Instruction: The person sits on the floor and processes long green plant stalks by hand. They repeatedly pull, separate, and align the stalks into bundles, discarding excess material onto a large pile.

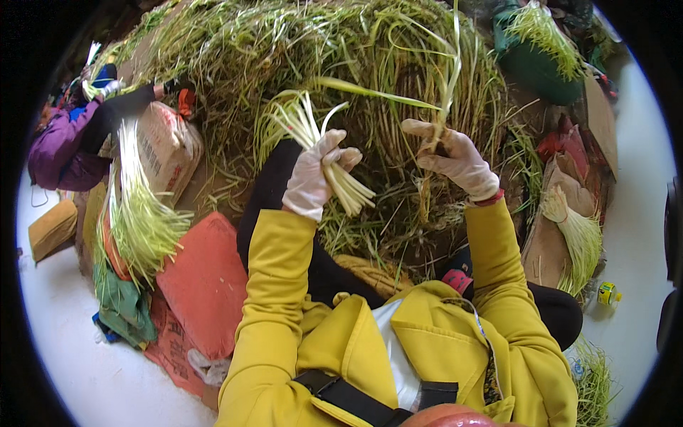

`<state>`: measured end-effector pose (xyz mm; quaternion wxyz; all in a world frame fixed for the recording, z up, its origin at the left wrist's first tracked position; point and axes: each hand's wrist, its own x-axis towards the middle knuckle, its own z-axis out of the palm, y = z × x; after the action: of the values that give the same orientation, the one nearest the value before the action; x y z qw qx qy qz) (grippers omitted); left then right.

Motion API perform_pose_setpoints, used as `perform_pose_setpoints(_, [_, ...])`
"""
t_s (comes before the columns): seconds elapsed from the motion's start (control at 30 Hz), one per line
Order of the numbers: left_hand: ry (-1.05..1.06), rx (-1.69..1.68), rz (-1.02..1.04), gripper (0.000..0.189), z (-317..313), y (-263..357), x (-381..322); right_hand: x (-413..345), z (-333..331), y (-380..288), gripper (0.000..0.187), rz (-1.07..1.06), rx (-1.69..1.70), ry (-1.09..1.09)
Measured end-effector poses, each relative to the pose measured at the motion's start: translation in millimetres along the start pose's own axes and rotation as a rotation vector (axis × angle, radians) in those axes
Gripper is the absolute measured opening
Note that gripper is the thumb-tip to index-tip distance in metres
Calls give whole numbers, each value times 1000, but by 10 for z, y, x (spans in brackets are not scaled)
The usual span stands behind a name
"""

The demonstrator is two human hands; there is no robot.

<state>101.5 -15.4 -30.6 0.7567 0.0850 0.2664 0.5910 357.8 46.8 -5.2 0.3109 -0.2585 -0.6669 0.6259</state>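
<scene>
In a thin whitish glove, my left hand (315, 173) is closed round a small bunch of pale green stalks (347, 187), whose cut-looking ends point down to the right. My right hand (451, 160), gloved as well, pinches a single leafy stalk (453, 80) between thumb and fingers; its long leaves reach up and to the left, and brown, withered matter hangs below the fingers. Both hands are raised, apart from each other, over a large heap of green stalks (331, 53) with brown, dirty lower parts. The palms are partly hidden.
Left lie a bundle of pale stalks (139, 213), a red cushion-like sack (208, 283) and a printed sack (165, 149). A person in purple (69, 144) sits beyond. Right are a tied bundle (576, 235) on cardboard and a small yellow-labelled bottle (608, 293). Another bundle (544, 37) is at top right.
</scene>
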Motion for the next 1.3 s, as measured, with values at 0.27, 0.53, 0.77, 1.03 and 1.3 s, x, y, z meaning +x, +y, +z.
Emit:
perform_pose_setpoints(0.27, [59, 369, 118, 20, 163, -5, -97, 12, 341, 235, 46, 30, -546, -112])
perform_pose_setpoints(0.53, [61, 671, 179, 12, 89, -201, 145, 23, 567, 314, 36, 205, -1199, -265])
perform_pose_setpoints(0.77, [86, 746, 75, 18, 187, -363, 48, 224, 384, 593, 27, 271, 266, 241])
perform_pose_setpoints(1.03, [343, 539, 625, 25, -47, 485, -109, -552, -834, 1035, 23, 368, -1343, 368])
perform_pose_setpoints(1.3, [246, 400, 525, 25, -79, 389, -16, -235, -655, 19, 40, 610, -1120, 322])
